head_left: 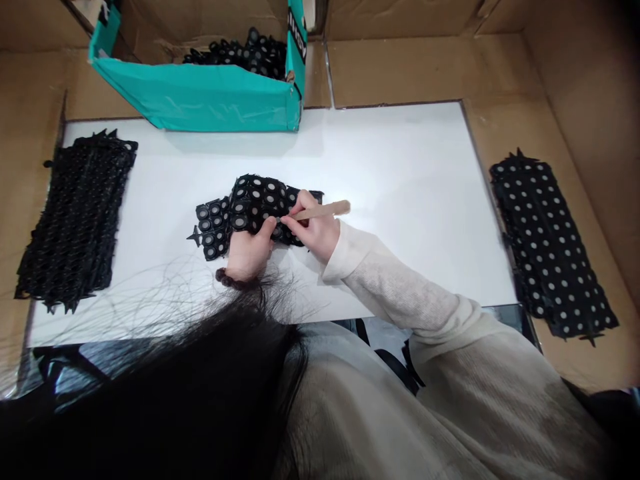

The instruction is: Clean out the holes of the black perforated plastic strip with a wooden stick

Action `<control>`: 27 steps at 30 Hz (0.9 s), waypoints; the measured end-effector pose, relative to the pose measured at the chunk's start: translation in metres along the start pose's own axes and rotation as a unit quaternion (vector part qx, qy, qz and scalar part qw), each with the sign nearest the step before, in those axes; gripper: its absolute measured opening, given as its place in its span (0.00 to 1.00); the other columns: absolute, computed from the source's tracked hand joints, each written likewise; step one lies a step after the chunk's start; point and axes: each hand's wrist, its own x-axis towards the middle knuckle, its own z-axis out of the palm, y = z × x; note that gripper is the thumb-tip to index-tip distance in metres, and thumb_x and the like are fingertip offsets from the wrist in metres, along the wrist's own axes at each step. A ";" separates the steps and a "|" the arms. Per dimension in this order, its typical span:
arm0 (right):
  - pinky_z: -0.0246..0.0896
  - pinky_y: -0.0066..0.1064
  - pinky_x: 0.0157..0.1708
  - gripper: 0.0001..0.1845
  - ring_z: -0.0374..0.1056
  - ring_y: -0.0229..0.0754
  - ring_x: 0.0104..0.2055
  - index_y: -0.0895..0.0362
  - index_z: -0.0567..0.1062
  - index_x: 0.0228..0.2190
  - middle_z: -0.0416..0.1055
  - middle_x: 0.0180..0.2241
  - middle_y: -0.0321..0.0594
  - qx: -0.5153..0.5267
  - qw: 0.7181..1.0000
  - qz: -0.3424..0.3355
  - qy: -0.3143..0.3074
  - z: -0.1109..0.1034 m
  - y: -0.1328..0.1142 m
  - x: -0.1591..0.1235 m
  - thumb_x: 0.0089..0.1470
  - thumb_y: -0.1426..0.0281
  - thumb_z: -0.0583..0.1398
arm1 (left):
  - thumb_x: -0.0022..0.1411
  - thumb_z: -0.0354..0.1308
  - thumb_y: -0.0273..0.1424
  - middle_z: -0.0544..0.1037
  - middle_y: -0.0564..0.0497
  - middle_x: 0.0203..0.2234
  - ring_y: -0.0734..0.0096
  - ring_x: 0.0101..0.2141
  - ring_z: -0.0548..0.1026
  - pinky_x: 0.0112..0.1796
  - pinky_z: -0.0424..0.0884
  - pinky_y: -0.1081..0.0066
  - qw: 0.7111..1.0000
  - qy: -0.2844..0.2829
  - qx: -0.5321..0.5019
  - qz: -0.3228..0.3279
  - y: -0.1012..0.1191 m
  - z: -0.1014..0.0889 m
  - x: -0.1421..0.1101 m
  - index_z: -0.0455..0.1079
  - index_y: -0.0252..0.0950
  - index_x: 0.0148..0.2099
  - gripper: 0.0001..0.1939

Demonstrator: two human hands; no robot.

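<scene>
A black plastic sheet of small ring-shaped parts with white centres [250,200] lies on the white table top [400,173]. My left hand [249,252] grips its near edge, thumb pressed on top. My right hand [315,230] is closed on a flat wooden stick [323,211], whose tip touches the sheet beside my left thumb. Part of the sheet is hidden under both hands.
A teal box [200,97] with loose black parts stands at the back. A stack of black sheets [75,220] lies at the left. Sheets with white dots [547,247] lie at the right on cardboard. Cardboard walls surround the table. My dark hair hangs in front.
</scene>
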 end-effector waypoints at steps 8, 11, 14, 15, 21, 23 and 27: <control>0.67 0.34 0.28 0.17 0.62 0.36 0.27 0.53 0.56 0.29 0.63 0.26 0.33 0.076 0.996 0.038 0.003 0.003 0.003 0.003 0.54 0.56 0.57 | 0.56 0.51 0.45 0.68 0.51 0.14 0.68 0.19 0.69 0.27 0.69 0.68 0.994 -0.028 0.092 -0.041 0.009 -0.008 -0.003 0.62 0.38 0.20 0.19; 0.67 0.31 0.22 0.16 0.59 0.32 0.20 0.52 0.53 0.32 0.61 0.24 0.31 0.167 0.980 0.091 0.051 0.002 0.012 0.008 0.57 0.55 0.52 | 0.54 0.52 0.45 0.69 0.50 0.13 0.68 0.18 0.69 0.26 0.69 0.68 0.995 -0.024 0.071 -0.061 0.010 -0.011 0.000 0.61 0.39 0.17 0.20; 0.69 0.30 0.23 0.14 0.54 0.29 0.17 0.51 0.51 0.32 0.58 0.24 0.29 0.200 0.969 0.095 0.113 0.001 0.017 0.012 0.59 0.57 0.50 | 0.52 0.54 0.47 0.71 0.47 0.14 0.65 0.19 0.69 0.30 0.71 0.65 0.990 -0.031 0.096 -0.102 0.011 -0.012 0.002 0.62 0.39 0.15 0.22; 0.69 0.30 0.24 0.14 0.53 0.29 0.17 0.51 0.50 0.32 0.57 0.24 0.28 0.202 0.968 0.087 0.119 0.001 0.018 0.013 0.59 0.58 0.50 | 0.51 0.55 0.47 0.71 0.47 0.14 0.65 0.19 0.69 0.30 0.71 0.65 0.988 -0.036 0.096 -0.116 0.011 -0.012 0.002 0.63 0.39 0.15 0.21; 0.72 0.33 0.32 0.12 0.57 0.31 0.22 0.52 0.54 0.32 0.56 0.24 0.30 0.156 0.985 0.042 0.052 0.001 0.015 0.010 0.58 0.61 0.53 | 0.49 0.57 0.44 0.73 0.45 0.16 0.64 0.19 0.69 0.27 0.71 0.64 0.985 -0.052 0.081 -0.143 0.016 -0.014 -0.001 0.64 0.38 0.15 0.19; 0.72 0.34 0.32 0.11 0.56 0.31 0.22 0.52 0.53 0.32 0.56 0.24 0.30 0.156 0.985 0.057 0.055 0.002 0.014 0.009 0.59 0.61 0.51 | 0.47 0.58 0.48 0.72 0.44 0.15 0.63 0.19 0.69 0.28 0.71 0.63 0.982 -0.053 0.104 -0.148 0.015 -0.016 0.002 0.63 0.38 0.15 0.21; 0.73 0.33 0.33 0.11 0.56 0.31 0.23 0.52 0.52 0.31 0.55 0.25 0.30 0.175 0.980 0.064 0.071 0.003 0.017 0.010 0.60 0.62 0.50 | 0.46 0.58 0.50 0.69 0.45 0.14 0.61 0.20 0.70 0.33 0.72 0.58 0.986 -0.018 0.112 -0.119 0.013 -0.016 0.010 0.61 0.38 0.15 0.23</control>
